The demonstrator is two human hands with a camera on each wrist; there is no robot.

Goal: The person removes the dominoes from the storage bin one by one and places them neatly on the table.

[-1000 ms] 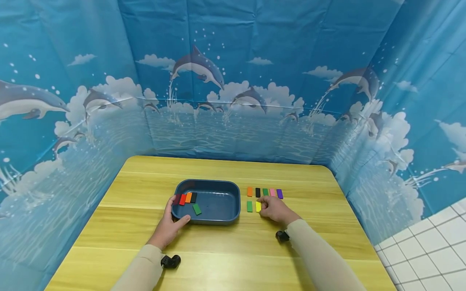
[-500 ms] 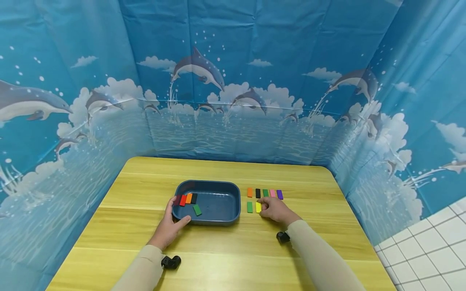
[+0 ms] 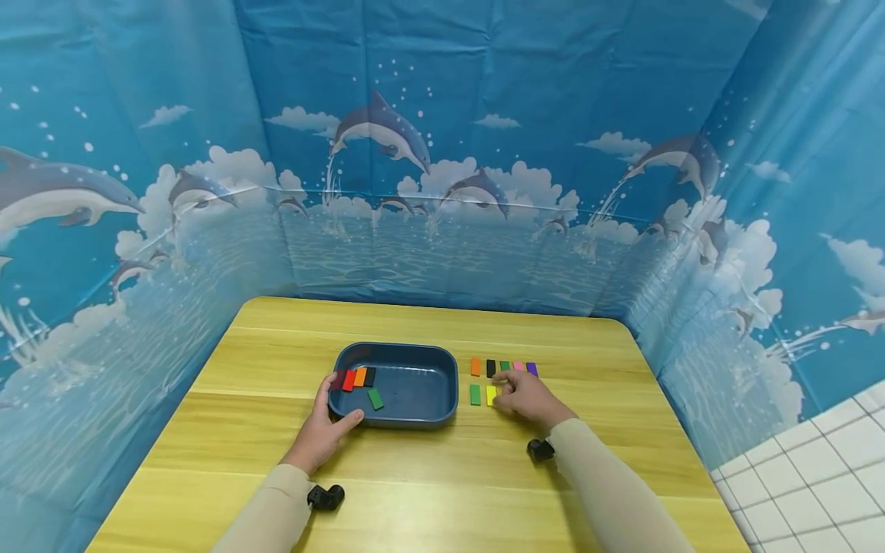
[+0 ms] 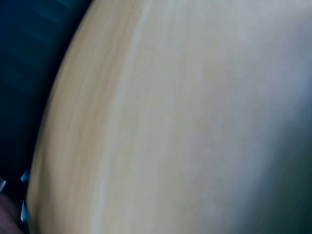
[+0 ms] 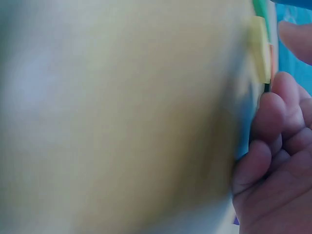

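Observation:
My left hand (image 3: 319,432) holds the near left corner of a dark blue plastic tray (image 3: 442,411), fingers along its left side and thumb at the front rim. At the right, the fingers of my right hand (image 3: 528,398) are parted beside a thin yellow rectangular block (image 3: 491,395). In the right wrist view, thumb and fingertips stand a little away from the yellow block (image 5: 262,48), with the other fingers curled in. Left of that block lies a green block (image 3: 475,395). The left wrist view shows mostly blurred table and the tray's dark wall (image 4: 34,73).
Behind the right hand runs a row of blocks: orange (image 3: 475,367), black (image 3: 491,369), green (image 3: 505,365), pink (image 3: 518,366) and purple (image 3: 531,369). Inside the tray lie red (image 3: 349,380), orange (image 3: 360,376), black (image 3: 369,376) and green (image 3: 376,399) blocks. A dolphin-print curtain (image 3: 442,253) surrounds the wooden table (image 3: 415,491).
My right hand's fingers have parted from the yellow block and shifted slightly up, covering more of the back row. The yellow block stays in place. The left hand stays on the tray.

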